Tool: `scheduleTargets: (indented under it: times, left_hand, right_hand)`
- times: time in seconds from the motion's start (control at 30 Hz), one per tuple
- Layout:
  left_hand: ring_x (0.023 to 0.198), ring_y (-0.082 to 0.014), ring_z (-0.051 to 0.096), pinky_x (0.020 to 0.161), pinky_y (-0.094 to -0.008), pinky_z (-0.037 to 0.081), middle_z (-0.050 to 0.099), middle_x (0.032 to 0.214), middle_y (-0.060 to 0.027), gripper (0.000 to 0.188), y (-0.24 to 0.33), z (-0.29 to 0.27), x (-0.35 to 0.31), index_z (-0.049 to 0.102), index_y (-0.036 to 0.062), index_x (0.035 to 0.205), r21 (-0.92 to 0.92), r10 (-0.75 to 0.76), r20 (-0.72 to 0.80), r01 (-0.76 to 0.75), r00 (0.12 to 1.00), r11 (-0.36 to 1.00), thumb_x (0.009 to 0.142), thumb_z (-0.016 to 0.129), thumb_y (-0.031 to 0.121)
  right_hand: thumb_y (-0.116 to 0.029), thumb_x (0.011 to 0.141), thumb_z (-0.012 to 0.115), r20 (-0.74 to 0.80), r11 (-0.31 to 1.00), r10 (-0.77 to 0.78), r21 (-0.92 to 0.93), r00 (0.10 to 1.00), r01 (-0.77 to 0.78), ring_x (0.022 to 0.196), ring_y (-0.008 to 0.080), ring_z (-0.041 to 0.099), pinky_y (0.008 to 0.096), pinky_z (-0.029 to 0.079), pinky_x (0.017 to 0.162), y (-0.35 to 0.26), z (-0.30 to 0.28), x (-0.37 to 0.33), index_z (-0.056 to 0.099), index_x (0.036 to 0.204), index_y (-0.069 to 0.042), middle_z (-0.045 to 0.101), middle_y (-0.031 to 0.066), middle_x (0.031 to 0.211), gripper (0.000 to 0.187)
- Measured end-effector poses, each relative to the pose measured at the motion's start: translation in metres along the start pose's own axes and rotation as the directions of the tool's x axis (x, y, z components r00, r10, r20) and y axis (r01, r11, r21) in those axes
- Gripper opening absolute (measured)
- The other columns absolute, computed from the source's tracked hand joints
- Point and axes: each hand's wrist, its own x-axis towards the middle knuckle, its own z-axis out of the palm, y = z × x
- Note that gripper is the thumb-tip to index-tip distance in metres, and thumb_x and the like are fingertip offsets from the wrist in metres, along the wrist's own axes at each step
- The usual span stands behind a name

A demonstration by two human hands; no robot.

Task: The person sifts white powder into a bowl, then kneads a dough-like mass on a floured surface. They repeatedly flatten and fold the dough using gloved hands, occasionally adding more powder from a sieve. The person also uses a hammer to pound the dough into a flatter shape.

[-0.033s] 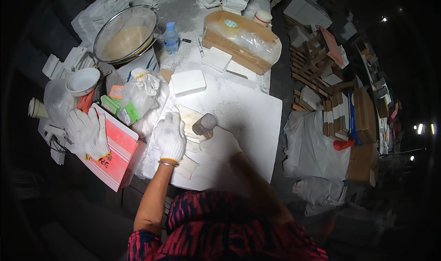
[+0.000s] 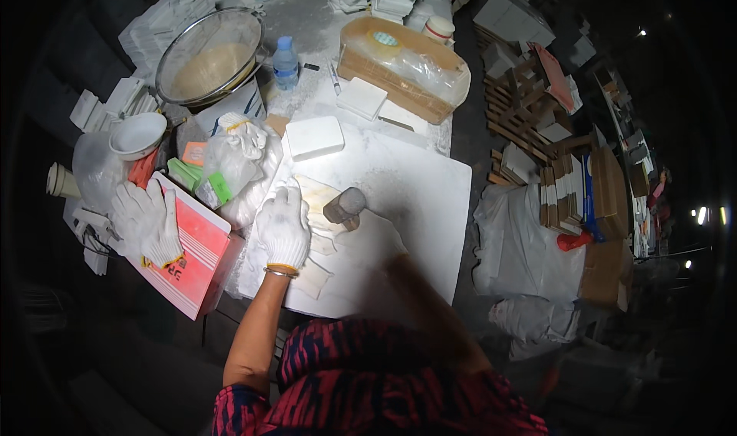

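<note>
My right hand [image 2: 368, 236], in a pale glove and partly in shadow, grips a hammer [image 2: 345, 206] with a thick, dusty grey head. The head hovers over or rests against pale, yellowish flat pieces [image 2: 315, 193] with irregular edges; which of these I cannot tell. Beside them on the left is my left hand [image 2: 284, 222] in a white knit glove, its fingers drawn together at the pieces' edge. Whatever it pinches is hidden. Another jagged pale piece [image 2: 312, 279] lies near my left wrist. All this is on a white slab [image 2: 430, 206] with grey dust.
A white rounded block [image 2: 315, 138] sits just beyond the pieces. To the left are a red-and-white box [image 2: 192, 244], spare gloves [image 2: 146, 217] and plastic bags [image 2: 246, 160]. Farther off stand a sieve [image 2: 211, 60], a water bottle [image 2: 285, 64] and a cardboard box [image 2: 407, 75].
The hammer head has shifted very slightly up and to the right with my right hand. My left hand stays in place.
</note>
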Motion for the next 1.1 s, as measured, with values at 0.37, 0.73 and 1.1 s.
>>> scheduleTargets:
  times: [0.37, 0.73, 1.1]
  left_hand:
    - [0.100, -0.0414, 0.062, 0.089, -0.0522, 0.049, 0.065, 0.115, -0.0202, 0.042, -0.029, -0.019, 0.020, 0.062, 0.0048, 0.126, -0.189, 0.116, 0.035, -0.107, 0.993, 0.976, 0.091, 0.062, 0.029]
    - [0.120, -0.0402, 0.056, 0.099, -0.0497, 0.045, 0.053, 0.142, -0.0253, 0.064, -0.009, 0.006, 0.013, 0.050, 0.0017, 0.145, 0.085, 0.131, 0.111, -0.141, 0.985, 0.986, 0.096, 0.055, 0.042]
    - [0.120, -0.0403, 0.055, 0.100, -0.0513, 0.044, 0.055, 0.138, -0.0243, 0.064, 0.004, 0.005, 0.017, 0.050, 0.0019, 0.146, 0.079, 0.116, 0.092, -0.123, 0.989, 0.989, 0.097, 0.053, 0.044]
  right_hand:
    - [-0.018, 0.087, 0.073, -0.017, 0.893, 0.190, 0.418, 0.982, -0.166, 0.052, 0.0118, 0.055, 0.0275, 0.044, 0.047, -0.028, -0.051, -0.084, 0.060, 0.097, -0.002, 0.058, 0.0024, 0.068, 0.023]
    - [-0.029, 0.094, 0.065, -0.127, 0.973, -0.079, -0.225, 0.989, 0.049, 0.103, 0.0389, 0.070, 0.0452, 0.055, 0.088, -0.041, -0.012, -0.042, 0.067, 0.114, -0.003, 0.073, 0.0231, 0.106, 0.033]
    - [-0.032, 0.083, 0.076, -0.112, 0.990, -0.021, 0.137, 0.993, 0.036, 0.067, 0.0258, 0.069, 0.0357, 0.055, 0.063, 0.007, -0.040, -0.051, 0.064, 0.106, 0.001, 0.069, 0.0130, 0.077, 0.042]
